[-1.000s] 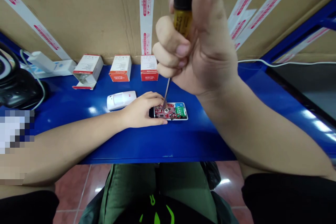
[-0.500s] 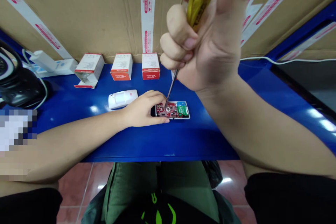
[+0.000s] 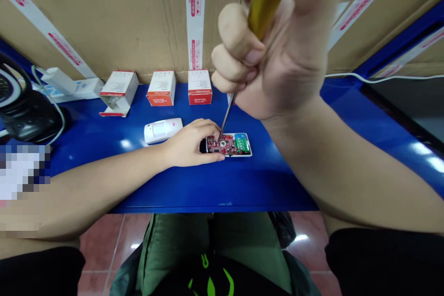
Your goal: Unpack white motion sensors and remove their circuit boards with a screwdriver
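So, head view, right hand (image 3: pixel 274 60): raised high over the bench (image 3: pixel 208 185), fingers curled tightly about a screwdriver (image 3: pixel 265 9) with a yellow and black handle.
Shaft (image 3: pixel 227 118): slanting down and a little left from the fist to the red circuit board (image 3: pixel 229 149); the tip is just beside a round pale part, too small to tell whether it sits in a screw.
Left hand (image 3: pixel 190 143): grasping the left end of the white casing (image 3: pixel 250 153), thumb along the near edge, the other fingers at the far edge.
White casing: lying flat mid-bench below the right hand, the board facing up inside it and a green-and-blue block (image 3: pixel 242 143) at its right end.
White cover (image 3: pixel 163 130): on the bench, left of the casing and just beyond the left wrist.
Cartons: three white and red ones in a row at the far side; the left carton (image 3: pixel 118 85) has its flap down, the middle carton (image 3: pixel 161 88) and right carton (image 3: pixel 200 87) stand with red faces near.
Far left: a power strip (image 3: pixel 83 89) and a black device (image 3: pixel 29 111) with a pale cable.
Back: a cardboard sheet (image 3: pixel 121 9) crossed by printed tape (image 3: pixel 194 9).
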The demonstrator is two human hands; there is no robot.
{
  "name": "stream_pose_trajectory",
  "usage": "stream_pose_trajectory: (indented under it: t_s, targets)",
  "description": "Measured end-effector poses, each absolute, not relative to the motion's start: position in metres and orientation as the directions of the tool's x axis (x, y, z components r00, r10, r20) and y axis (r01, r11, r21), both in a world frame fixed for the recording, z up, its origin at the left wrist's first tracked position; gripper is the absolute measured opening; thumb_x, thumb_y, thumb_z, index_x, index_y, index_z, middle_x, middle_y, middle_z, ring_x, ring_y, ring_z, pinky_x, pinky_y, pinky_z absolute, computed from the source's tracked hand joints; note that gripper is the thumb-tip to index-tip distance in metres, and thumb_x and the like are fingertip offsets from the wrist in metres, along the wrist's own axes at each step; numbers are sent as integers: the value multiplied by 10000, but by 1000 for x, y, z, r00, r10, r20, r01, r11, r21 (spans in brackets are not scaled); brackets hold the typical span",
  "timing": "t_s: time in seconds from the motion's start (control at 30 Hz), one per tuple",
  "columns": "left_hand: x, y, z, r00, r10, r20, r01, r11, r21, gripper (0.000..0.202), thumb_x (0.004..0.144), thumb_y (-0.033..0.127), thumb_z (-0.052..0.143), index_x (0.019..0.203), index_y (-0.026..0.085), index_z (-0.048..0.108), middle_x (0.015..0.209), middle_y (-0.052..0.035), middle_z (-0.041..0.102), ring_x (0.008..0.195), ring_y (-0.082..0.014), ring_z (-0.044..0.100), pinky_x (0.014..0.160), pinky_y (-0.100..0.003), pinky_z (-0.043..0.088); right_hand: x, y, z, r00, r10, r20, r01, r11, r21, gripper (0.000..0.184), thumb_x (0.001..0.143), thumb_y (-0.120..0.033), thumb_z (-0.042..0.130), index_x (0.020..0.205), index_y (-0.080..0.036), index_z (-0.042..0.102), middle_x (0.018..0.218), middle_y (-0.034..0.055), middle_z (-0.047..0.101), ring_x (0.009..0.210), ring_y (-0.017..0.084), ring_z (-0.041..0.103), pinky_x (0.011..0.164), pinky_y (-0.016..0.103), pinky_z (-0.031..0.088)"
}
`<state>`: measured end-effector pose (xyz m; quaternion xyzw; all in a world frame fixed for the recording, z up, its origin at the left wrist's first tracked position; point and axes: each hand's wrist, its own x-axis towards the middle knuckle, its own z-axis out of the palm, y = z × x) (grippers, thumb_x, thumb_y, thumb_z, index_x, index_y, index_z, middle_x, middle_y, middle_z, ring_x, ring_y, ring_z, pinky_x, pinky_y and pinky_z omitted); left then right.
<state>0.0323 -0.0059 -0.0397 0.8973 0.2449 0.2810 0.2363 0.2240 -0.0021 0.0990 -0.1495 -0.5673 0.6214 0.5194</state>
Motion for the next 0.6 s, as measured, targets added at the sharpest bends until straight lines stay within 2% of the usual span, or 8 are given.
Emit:
stream_pose_trajectory:
  t_s: [0.07, 0.23, 0.37, 0.53, 0.6]
  targets:
    - [32, -5, -40, 721, 570, 396, 300, -770, 563, 355, 1001, 519, 892, 1060, 215, 719, 1219, -128, 824, 1140, -310, 795, 1089, -505, 659, 220, -8, 102, -337, 837, 431, -476, 244, -845, 391, 1243, -253, 406, 890, -275, 572, 675, -61, 423, 477, 123, 291, 420, 230, 301]
    - [32, -7, -38, 729, 547, 413, 267, -782, 563, 299, 1018, 470, 888, 1067, 212, 747, 1226, -119, 829, 1146, -301, 798, 1103, -493, 650, 218, -11, 109, -429, 849, 309, -422, 114, -899, 580, 1276, -368, 224, 925, -230, 664, 804, -8, 555, 583, 112, 450, 442, 208, 380]
    - [33, -8, -35, 729, 572, 376, 292, -757, 585, 276, 1012, 454, 896, 1064, 218, 763, 1201, -115, 833, 1155, -306, 798, 1126, -496, 642, 217, -9, 107, -516, 808, 284, -395, 70, -916, 589, 1282, -374, 236, 1091, -213, 769, 869, 5, 619, 529, 101, 374, 401, 215, 313]
    - [34, -8, -35, 718, 573, 396, 283, -759, 586, 290, 1026, 487, 865, 1075, 218, 766, 1183, -117, 827, 1131, -303, 805, 1109, -510, 656, 221, -13, 107, -448, 813, 372, -505, 113, -856, 712, 1292, -381, 112, 1082, -198, 767, 932, -5, 682, 502, 80, 336, 378, 197, 307]
    - [34, -8, -36, 713, 561, 420, 261, -769, 584, 258, 1068, 472, 808, 1080, 218, 764, 1165, -117, 829, 1105, -292, 811, 1083, -506, 668, 227, -8, 113, -421, 843, 333, -469, 112, -876, 640, 1285, -436, 195, 1111, -232, 776, 891, -22, 667, 491, 80, 377, 372, 183, 317]
